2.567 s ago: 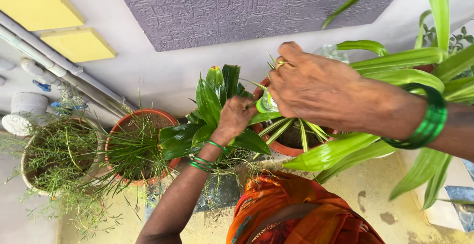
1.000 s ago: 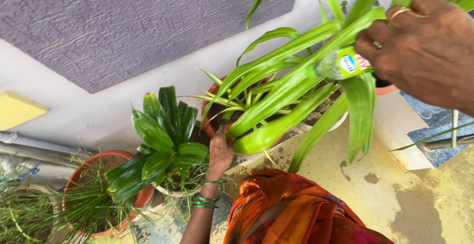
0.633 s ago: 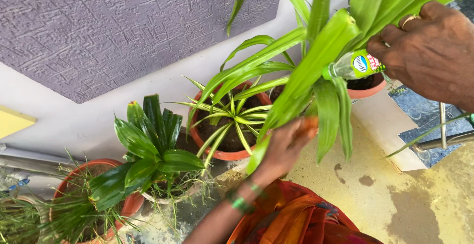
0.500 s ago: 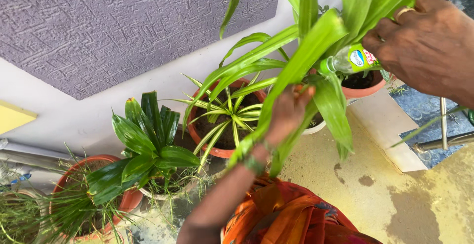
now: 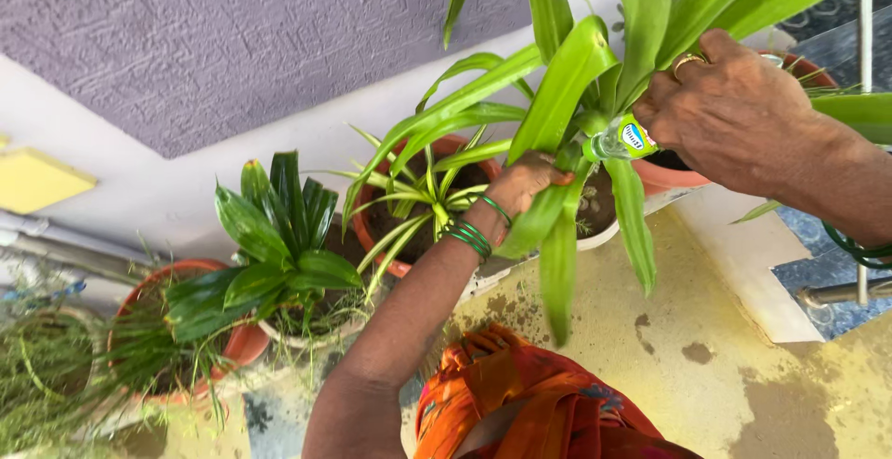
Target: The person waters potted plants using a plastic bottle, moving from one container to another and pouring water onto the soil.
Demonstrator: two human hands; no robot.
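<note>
Gripping a small clear bottle [image 5: 621, 139] with green label, right hand [image 5: 734, 115] tilts it, left hand [image 5: 528, 180] parting long leaves [image 5: 557, 106]

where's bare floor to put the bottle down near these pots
Free: the yellowish floor between the orange cloth and the pale step. Crowded: the wall side, where the terracotta pots stand packed and long leaves overhang the left hand.
</note>
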